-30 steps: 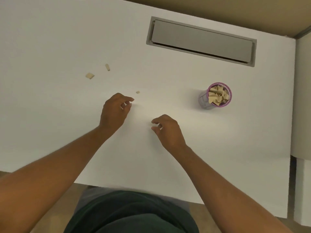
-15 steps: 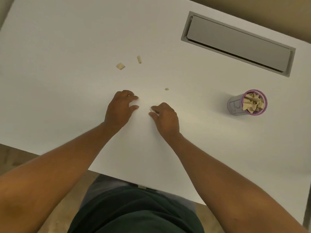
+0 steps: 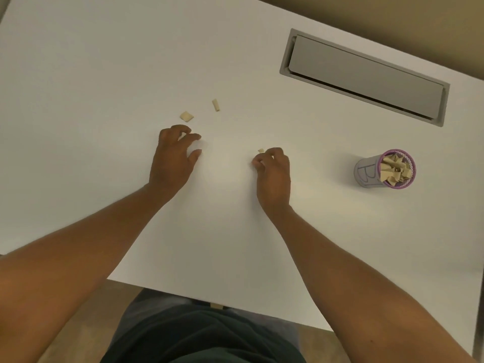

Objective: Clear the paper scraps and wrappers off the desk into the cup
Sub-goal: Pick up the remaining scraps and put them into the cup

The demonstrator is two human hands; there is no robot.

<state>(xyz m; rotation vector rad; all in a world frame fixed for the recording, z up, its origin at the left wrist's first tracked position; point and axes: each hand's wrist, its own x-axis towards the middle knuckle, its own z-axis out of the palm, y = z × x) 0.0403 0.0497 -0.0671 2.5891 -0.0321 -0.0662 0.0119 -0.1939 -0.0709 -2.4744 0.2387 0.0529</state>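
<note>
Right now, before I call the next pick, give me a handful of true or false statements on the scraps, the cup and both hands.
1. The cup stands to the right of both hands. True.
2. The cup is empty. False: tan paper pieces fill it to the rim.
3. Two loose scraps, a squarish scrap and a narrow scrap, lie on the desk beyond the left hand. True.
4. The right hand is over the cup. False: it is near the desk's middle, fingertips at a small scrap.
5. The left hand grips a scrap. False: its fingers are spread, with nothing between them.
</note>
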